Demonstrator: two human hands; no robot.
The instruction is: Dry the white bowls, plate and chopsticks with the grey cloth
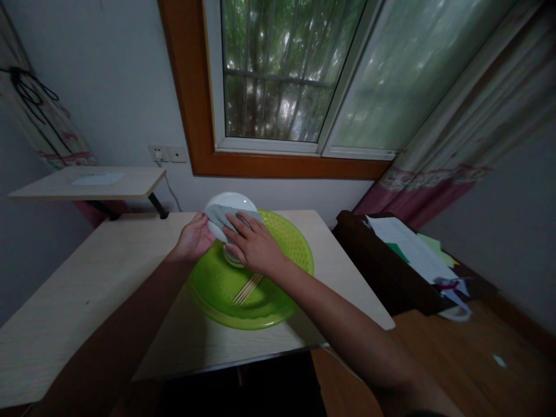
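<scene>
Forearms extend; left hand grasps plate; spread right hand presses cloth.

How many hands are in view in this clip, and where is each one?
2. The left hand holds the left edge of the white plate; the right hand lies on the grey cloth against the plate, above the green basin.

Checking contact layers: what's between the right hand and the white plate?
A grey cloth lies between the right hand and the white plate, under the spread fingers. The head view shows it.
</scene>
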